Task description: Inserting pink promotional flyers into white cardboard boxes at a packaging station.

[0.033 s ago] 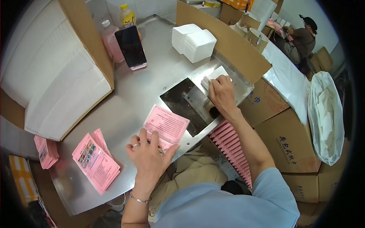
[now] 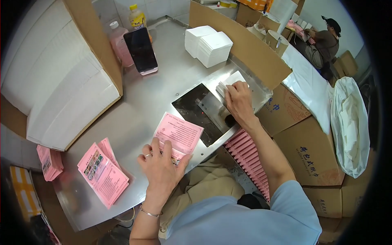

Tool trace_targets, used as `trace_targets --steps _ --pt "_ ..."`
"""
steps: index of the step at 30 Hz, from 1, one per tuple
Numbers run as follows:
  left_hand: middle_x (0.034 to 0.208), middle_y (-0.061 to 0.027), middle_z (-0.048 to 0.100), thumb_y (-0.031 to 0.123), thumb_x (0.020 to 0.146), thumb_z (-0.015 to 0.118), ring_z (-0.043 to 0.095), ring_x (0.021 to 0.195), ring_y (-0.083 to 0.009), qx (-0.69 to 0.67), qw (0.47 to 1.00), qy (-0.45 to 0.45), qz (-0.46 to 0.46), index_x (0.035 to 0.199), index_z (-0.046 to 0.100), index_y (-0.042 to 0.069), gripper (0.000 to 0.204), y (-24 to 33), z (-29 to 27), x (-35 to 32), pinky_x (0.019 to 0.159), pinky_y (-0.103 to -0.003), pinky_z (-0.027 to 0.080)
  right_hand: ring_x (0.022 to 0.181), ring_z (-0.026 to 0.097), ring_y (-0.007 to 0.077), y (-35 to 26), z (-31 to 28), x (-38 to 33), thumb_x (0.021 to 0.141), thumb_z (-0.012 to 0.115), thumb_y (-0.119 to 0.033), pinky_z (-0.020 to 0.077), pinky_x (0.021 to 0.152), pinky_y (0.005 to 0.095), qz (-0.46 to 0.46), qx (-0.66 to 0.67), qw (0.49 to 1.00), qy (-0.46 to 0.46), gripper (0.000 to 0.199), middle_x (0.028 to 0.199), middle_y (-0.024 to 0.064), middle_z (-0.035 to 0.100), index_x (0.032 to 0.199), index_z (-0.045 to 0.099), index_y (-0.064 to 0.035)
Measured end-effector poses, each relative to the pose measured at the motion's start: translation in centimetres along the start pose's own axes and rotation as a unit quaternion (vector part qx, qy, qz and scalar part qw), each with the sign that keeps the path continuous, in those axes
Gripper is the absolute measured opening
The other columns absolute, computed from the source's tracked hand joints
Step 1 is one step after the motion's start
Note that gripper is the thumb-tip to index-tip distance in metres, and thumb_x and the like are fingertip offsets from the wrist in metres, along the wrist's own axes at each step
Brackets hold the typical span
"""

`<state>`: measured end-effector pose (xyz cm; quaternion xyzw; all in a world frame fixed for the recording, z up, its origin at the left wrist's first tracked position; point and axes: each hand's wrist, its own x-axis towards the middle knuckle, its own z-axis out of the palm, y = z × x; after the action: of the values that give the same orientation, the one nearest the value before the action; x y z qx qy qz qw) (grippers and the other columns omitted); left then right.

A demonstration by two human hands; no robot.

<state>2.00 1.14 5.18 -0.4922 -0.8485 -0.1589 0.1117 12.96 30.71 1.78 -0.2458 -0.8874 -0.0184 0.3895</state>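
Note:
My left hand (image 2: 161,169) lies with fingers spread over the near part of a pink printed paper sleeve (image 2: 179,132) on the metal table. Its fingertips press on the sleeve and the thumb rests along the near right edge. At the right, my right hand (image 2: 240,100) is closed in a pinch at the left edge of white folded tissues (image 2: 236,77). How much is between those fingertips is partly hidden. Between the hands, a dark rectangular plate (image 2: 198,112) with a clear strip is set into the tabletop. More pink sleeves (image 2: 104,173) lie in a loose stack left of my left hand.
White tissue stacks (image 2: 209,45) stand at the back beside a cardboard divider (image 2: 241,41). A phone (image 2: 141,51) leans near two bottles; a large open carton (image 2: 96,53) stands left. Pink packets (image 2: 250,159) fill a box below right. Cartons (image 2: 306,153) flank my right arm; another person (image 2: 324,45) sits beyond.
My left hand has shifted very slightly to the right on the pink sleeve. The right hand has stayed in place.

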Motion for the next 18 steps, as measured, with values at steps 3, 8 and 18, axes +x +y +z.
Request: trace_targets --steps 3,8,18 --pt "0.119 -0.0167 0.056 0.038 0.081 0.072 0.051 0.101 -0.0350 -0.025 0.999 -0.028 0.030 0.118 0.062 0.005 0.050 -0.4 1.2 -0.2 0.081 -0.047 0.039 0.102 0.056 0.0339 0.3 -1.1 -0.4 0.080 0.064 -0.001 0.0447 0.088 0.0436 -0.009 0.021 1.000 0.000 0.029 0.108 0.0160 0.060 0.109 0.066 0.0005" --pt "0.114 -0.0209 0.053 0.025 0.077 0.071 0.051 0.099 -0.0365 -0.209 0.972 -0.085 0.061 0.131 0.057 0.004 0.059 -1.5 0.8 -0.8 0.084 -0.048 0.042 0.113 0.058 0.0400 -11.6 -5.7 -3.9 0.085 0.056 -0.007 0.0454 0.102 0.0513 -0.206 0.231 0.935 -0.174 0.035 0.116 0.0212 0.061 0.119 0.062 0.0006" --pt "0.103 -0.0172 0.060 0.002 0.078 0.068 0.058 0.086 -0.0347 -0.292 0.954 -0.070 -0.021 0.150 0.039 0.008 0.078 -1.1 -2.0 -0.1 0.077 -0.042 0.050 0.098 0.065 0.0347 -11.2 1.9 -0.6 0.085 0.062 -0.011 0.0334 0.105 0.0638 -0.066 0.143 0.933 -0.324 0.017 0.100 0.0186 0.067 0.097 0.066 -0.0005"
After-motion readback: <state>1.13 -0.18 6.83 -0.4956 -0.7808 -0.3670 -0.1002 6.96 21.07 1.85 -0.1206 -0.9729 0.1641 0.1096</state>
